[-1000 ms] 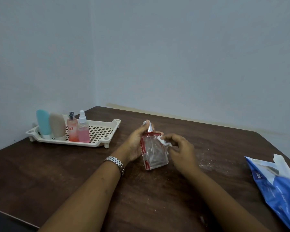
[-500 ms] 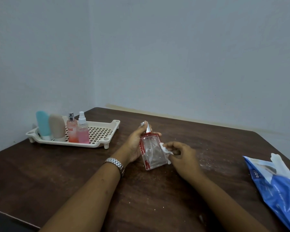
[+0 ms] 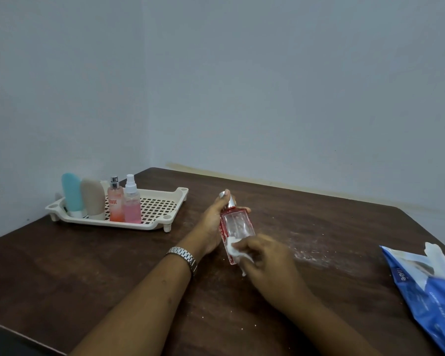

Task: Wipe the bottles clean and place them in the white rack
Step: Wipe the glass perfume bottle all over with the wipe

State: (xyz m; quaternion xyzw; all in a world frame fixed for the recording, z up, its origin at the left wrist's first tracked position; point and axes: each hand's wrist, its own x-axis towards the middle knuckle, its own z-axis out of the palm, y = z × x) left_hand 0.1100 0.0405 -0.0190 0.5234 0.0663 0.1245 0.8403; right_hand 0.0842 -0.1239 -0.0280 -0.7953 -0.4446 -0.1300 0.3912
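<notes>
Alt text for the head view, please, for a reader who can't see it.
A person's left hand holds a clear, red-edged bottle tilted at a wooden table while the right hand presses a white wipe against its lower end. Four bottles stand in the white rack at far left; a blue packet lies at right.

Lower end of clear bottle (image 3: 237, 223) hidden behind right hand (image 3: 265, 260) and white wipe (image 3: 233, 250). Right hand blurred at the fingers. Left hand (image 3: 211, 227): fingers mostly behind the bottle. Blue packet (image 3: 432, 294) cut by right and bottom edges; small print unreadable. Worktop (image 3: 88, 265) cut off at left and bottom.
</notes>
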